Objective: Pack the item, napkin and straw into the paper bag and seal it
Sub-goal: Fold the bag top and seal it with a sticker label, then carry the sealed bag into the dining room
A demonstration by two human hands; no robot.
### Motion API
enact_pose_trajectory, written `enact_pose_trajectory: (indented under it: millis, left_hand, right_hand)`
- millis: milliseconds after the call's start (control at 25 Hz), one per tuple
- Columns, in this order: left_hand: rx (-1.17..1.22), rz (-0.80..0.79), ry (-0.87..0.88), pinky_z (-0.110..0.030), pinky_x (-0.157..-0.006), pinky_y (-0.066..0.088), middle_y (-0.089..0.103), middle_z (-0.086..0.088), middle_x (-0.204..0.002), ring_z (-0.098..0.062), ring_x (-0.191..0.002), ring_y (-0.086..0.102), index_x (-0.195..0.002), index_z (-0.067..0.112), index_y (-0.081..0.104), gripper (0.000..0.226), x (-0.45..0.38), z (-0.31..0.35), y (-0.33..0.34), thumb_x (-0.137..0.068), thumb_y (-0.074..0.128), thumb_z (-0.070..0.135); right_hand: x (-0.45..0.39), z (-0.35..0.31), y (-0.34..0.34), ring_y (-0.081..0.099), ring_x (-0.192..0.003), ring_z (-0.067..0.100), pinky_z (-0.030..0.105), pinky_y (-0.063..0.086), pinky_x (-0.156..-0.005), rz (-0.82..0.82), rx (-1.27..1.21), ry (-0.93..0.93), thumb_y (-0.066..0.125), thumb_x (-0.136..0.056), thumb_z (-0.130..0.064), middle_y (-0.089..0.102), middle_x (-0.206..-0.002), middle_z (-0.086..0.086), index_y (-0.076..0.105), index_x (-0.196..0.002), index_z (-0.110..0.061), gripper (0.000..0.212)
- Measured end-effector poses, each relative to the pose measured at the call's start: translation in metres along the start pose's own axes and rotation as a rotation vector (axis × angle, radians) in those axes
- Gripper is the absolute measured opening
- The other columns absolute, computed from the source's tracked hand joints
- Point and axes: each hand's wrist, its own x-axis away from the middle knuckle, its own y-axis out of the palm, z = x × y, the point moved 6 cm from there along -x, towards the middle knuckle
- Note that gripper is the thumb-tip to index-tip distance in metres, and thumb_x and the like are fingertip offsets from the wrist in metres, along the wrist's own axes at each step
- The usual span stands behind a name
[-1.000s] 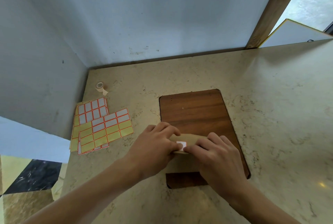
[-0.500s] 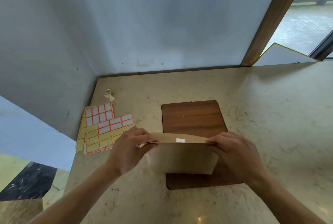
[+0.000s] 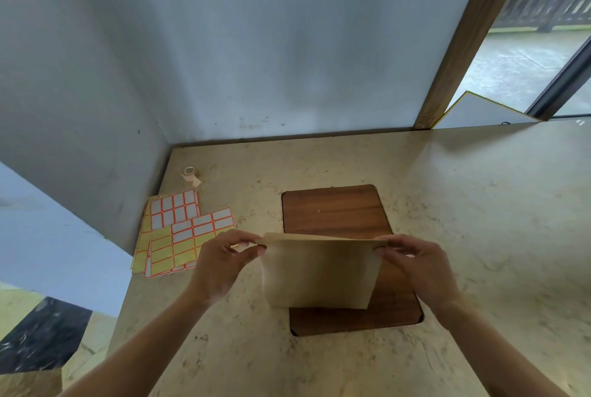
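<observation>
A brown paper bag (image 3: 319, 272) hangs upright above the near part of a wooden board (image 3: 335, 214). Its top edge is folded over. My left hand (image 3: 224, 259) pinches the bag's top left corner. My right hand (image 3: 415, 259) pinches the top right corner. The bag's plain side faces me, and the white sticker on its fold is out of sight. The item, napkin and straw do not show anywhere; what is inside the bag is hidden.
Sheets of orange-bordered white and yellow labels (image 3: 182, 233) lie left of the board. A small roll of tape (image 3: 191, 174) sits near the back left corner. Grey walls close the counter (image 3: 479, 220) at the back and left; a wooden post (image 3: 463, 38) stands back right.
The bag lay on the board with both hands pressing a white sticker on its fold. Both hands then took the top corners and lifted it upright; the sticker has turned out of view.
</observation>
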Motion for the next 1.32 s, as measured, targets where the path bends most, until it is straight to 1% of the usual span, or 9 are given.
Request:
enact_pose_trajectory:
  millis: [160, 360, 560, 640, 760, 880, 1080, 1240, 1320]
  left_hand:
    - [0.020, 0.049, 0.019, -0.030, -0.067, 0.051, 0.071, 0.009, -0.083, -0.007, -0.083, 0.063, -0.083, 0.023, 0.075, 0.014, -0.001, 0.005, 0.000, -0.077, 0.077, 0.010]
    - [0.072, 0.111, -0.015, -0.034, -0.072, 0.052, 0.071, 0.008, -0.082, -0.005, -0.084, 0.064, -0.083, 0.024, 0.075, 0.014, -0.006, 0.011, -0.006, -0.078, 0.076, 0.011]
    - [0.134, 0.188, 0.015, -0.019, -0.069, 0.047, 0.071, 0.010, -0.085, -0.005, -0.084, 0.064, -0.083, 0.031, 0.072, 0.018, -0.006, 0.029, -0.018, -0.079, 0.075, 0.013]
    - [0.142, 0.232, 0.026, -0.018, -0.069, 0.049, 0.072, 0.010, -0.085, -0.005, -0.083, 0.065, -0.084, 0.030, 0.071, 0.020, -0.002, 0.036, -0.026, -0.080, 0.075, 0.011]
    - [0.098, 0.304, 0.025, -0.012, -0.068, 0.047, 0.071, 0.015, -0.081, -0.003, -0.081, 0.064, -0.082, 0.033, 0.069, 0.025, 0.008, 0.045, -0.042, -0.081, 0.073, 0.008]
    - [0.129, 0.399, 0.004, -0.006, -0.066, 0.044, 0.071, 0.019, -0.081, 0.004, -0.077, 0.063, -0.080, 0.033, 0.070, 0.026, 0.027, 0.052, -0.065, -0.082, 0.072, 0.007]
    - [0.096, 0.540, -0.012, -0.004, -0.064, 0.041, 0.070, 0.021, -0.081, 0.003, -0.077, 0.062, -0.076, 0.043, 0.070, 0.028, 0.071, 0.062, -0.119, -0.083, 0.073, 0.016]
    - [0.048, 0.646, -0.023, -0.005, -0.060, 0.040, 0.070, 0.021, -0.080, 0.001, -0.063, 0.059, -0.078, 0.036, 0.069, 0.022, 0.129, 0.062, -0.166, -0.085, 0.072, 0.015]
    - [-0.008, 0.696, -0.034, -0.005, -0.058, 0.039, 0.070, 0.022, -0.080, -0.002, -0.061, 0.059, -0.080, 0.031, 0.069, 0.016, 0.162, 0.062, -0.191, -0.085, 0.071, 0.016]
  right_hand:
    - [-0.003, 0.000, 0.000, 0.066, -0.071, -0.005, 0.002, 0.042, -0.064, 0.047, -0.045, 0.011, 0.079, -0.075, -0.018, 0.074, -0.073, -0.020, 0.077, -0.077, -0.040, 0.022]
    - [-0.013, -0.011, -0.001, 0.067, -0.075, -0.002, 0.008, 0.047, -0.064, 0.027, -0.097, -0.035, 0.078, -0.077, -0.016, 0.074, -0.077, -0.018, 0.077, -0.080, -0.038, 0.022]
    - [-0.029, -0.029, -0.010, 0.068, -0.079, 0.003, 0.018, 0.048, -0.072, 0.009, -0.163, -0.093, 0.078, -0.075, -0.021, 0.075, -0.082, -0.014, 0.078, -0.089, -0.030, 0.016]
    - [-0.032, -0.043, -0.009, 0.068, -0.080, 0.002, 0.018, 0.051, -0.070, -0.028, -0.181, -0.131, 0.077, -0.074, -0.025, 0.075, -0.083, -0.016, 0.077, -0.087, -0.034, 0.016]
    - [-0.037, -0.064, -0.003, 0.069, -0.078, 0.002, 0.016, 0.054, -0.068, -0.102, -0.211, -0.174, 0.076, -0.078, -0.017, 0.075, -0.083, -0.016, 0.076, -0.082, -0.038, 0.022]
    - [-0.040, -0.090, 0.007, 0.070, -0.076, 0.006, 0.020, 0.057, -0.069, -0.171, -0.246, -0.204, 0.076, -0.079, -0.017, 0.075, -0.081, -0.012, 0.075, -0.086, -0.030, 0.015]
    - [-0.023, -0.143, 0.037, 0.068, -0.069, -0.001, 0.009, 0.049, -0.060, -0.257, -0.288, -0.327, 0.075, -0.081, -0.010, 0.074, -0.075, -0.015, 0.074, -0.080, -0.030, 0.020]
    - [-0.001, -0.179, 0.075, 0.071, -0.079, 0.015, 0.025, 0.054, -0.069, -0.339, -0.295, -0.347, 0.079, -0.077, -0.018, 0.076, -0.082, -0.003, 0.076, -0.090, -0.022, 0.014]
    - [0.013, -0.199, 0.094, 0.070, -0.079, 0.013, 0.033, 0.054, -0.077, -0.385, -0.276, -0.380, 0.080, -0.074, -0.022, 0.076, -0.084, -0.003, 0.077, -0.090, -0.024, 0.017]
